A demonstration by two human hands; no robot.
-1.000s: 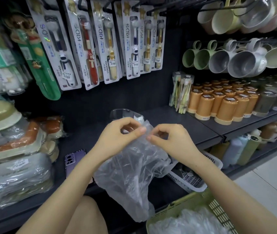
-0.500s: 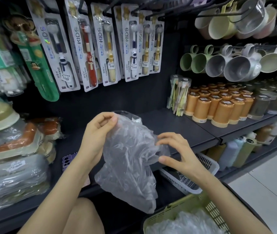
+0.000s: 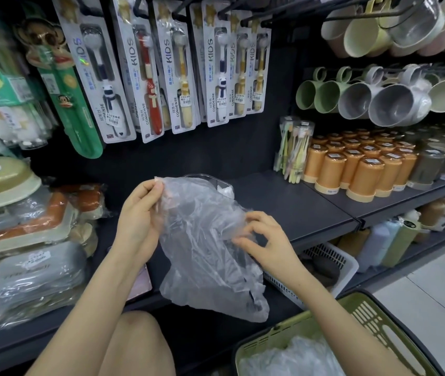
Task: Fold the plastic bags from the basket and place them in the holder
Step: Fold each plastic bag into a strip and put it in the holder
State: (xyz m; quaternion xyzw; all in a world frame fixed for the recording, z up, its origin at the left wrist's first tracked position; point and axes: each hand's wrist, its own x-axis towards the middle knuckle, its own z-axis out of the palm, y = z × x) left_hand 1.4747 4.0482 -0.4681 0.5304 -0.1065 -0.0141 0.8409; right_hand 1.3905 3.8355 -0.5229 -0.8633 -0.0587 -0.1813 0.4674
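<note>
On the left hang toothbrush packs [image 3: 145, 77] printed "KIDS" and "CONDENSE"; their price stickers are too small to read. Below them the left hand [image 3: 140, 215] pinches the top corner of a clear plastic bag [image 3: 202, 253] between thumb and fingers, and the bag hangs crumpled in front of the dark shelf [image 3: 283, 202]. Just behind its top edge stands a clear holder [image 3: 224, 185] — partly hidden by the bag. The right hand [image 3: 267, 240], fingers curled, pinches the bag's right edge at mid-height. Further right, orange cups [image 3: 362, 175] stand in rows under hanging mugs [image 3: 365, 99]. At the lower right, a green basket [image 3: 365, 308] holds more clear bags [image 3: 292, 359].
</note>
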